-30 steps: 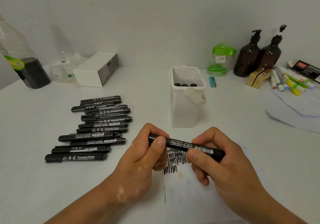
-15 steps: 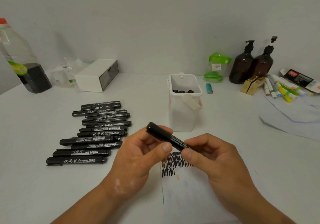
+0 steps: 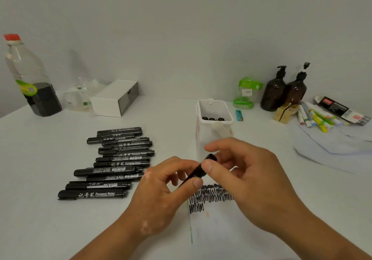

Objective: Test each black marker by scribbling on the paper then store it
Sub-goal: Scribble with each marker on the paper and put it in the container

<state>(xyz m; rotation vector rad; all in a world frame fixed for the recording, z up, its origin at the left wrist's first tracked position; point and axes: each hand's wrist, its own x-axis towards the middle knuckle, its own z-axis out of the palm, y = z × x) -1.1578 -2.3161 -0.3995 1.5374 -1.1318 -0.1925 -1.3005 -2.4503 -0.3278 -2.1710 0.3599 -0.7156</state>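
Observation:
I hold one black marker (image 3: 198,170) between both hands, tilted with its far end up toward the white holder. My left hand (image 3: 161,195) pinches its lower part; my right hand (image 3: 245,175) grips its upper end between thumb and fingers. Under my hands lies the paper (image 3: 217,229) with rows of black scribble (image 3: 209,197). Several black markers (image 3: 112,163) lie in a stack on the table to the left. The white holder (image 3: 209,137) stands just behind my hands, with three dark marker ends showing inside.
A plastic bottle (image 3: 30,78) with dark liquid stands far left, a white box (image 3: 114,98) beside it. Two brown pump bottles (image 3: 283,90), a green-lidded jar (image 3: 246,92), a blue lighter (image 3: 239,115) and coloured markers (image 3: 318,118) on cloth sit at the right.
The marker has swung from lying level across both hands to pointing up and away, its far end now in my right fingers. The view has tilted up slightly.

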